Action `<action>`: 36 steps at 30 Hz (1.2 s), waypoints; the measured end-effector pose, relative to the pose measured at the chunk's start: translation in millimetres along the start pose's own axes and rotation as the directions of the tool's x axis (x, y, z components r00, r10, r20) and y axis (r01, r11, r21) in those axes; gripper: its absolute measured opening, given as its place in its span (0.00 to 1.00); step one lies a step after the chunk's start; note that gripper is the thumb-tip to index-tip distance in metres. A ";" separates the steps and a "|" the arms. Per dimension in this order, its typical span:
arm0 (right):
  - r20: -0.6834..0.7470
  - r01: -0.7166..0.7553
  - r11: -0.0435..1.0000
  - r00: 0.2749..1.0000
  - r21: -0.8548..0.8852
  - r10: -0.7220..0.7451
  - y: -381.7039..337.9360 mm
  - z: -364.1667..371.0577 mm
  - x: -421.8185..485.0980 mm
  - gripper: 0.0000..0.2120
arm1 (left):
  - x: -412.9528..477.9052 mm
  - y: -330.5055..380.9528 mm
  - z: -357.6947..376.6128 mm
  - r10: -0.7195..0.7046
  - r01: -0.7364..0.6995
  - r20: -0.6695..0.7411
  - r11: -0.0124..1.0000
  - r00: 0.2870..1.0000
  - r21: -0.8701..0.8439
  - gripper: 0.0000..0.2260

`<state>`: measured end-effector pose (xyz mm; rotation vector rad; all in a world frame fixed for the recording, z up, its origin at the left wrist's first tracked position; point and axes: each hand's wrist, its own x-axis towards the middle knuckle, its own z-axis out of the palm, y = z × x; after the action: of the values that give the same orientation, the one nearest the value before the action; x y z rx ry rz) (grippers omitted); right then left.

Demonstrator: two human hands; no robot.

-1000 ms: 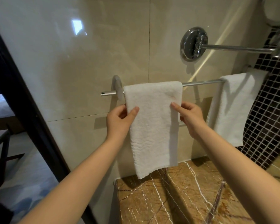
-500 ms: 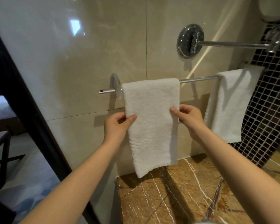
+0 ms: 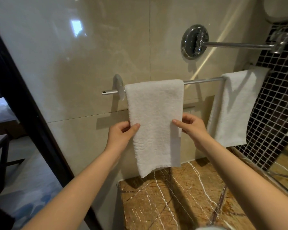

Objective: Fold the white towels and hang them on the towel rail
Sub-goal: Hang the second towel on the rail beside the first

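- Folded white towel [image 3: 155, 120] hangs over the towel rail [image 3: 201, 81].
- Left hand [image 3: 121, 136] pinches its left edge, thumb in front.
- Right hand [image 3: 192, 128] pinches its right edge.
- Second white towel [image 3: 236, 107] hangs further right.

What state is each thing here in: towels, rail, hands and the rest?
Near towel: folded, draped over the rail, pinched at both side edges.
Far towel: folded, hanging further right on the rail, untouched.
Towel rail: on the wall, carrying both towels.
Left hand: pinches the near towel's left edge.
Right hand: pinches the near towel's right edge.
Chrome arm: extended rightward from its wall mount.
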<state>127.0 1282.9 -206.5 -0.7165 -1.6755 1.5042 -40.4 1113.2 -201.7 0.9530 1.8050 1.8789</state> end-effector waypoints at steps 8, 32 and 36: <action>-0.051 -0.006 1.000 0.999 -0.008 0.006 7.8 1.1 0.1 0.02 | 0.7 -2.8 1.3 0.011 -0.010 -0.085 1.000 0.996 0.007 0.02; -0.026 -0.063 0.997 0.998 -0.043 0.062 40.6 -1.0 -27.2 0.03 | -21.7 -39.7 6.5 -0.024 0.034 -0.055 0.983 0.998 0.178 0.04; -0.034 -0.076 0.997 0.997 -0.010 0.075 44.4 -1.3 -29.6 0.04 | -24.1 -41.4 3.4 -0.010 0.017 -0.045 0.987 0.999 0.158 0.03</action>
<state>140.9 1266.1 -255.2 -0.8152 -1.6492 1.5271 -28.9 1104.2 -247.5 0.9557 2.0072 1.7825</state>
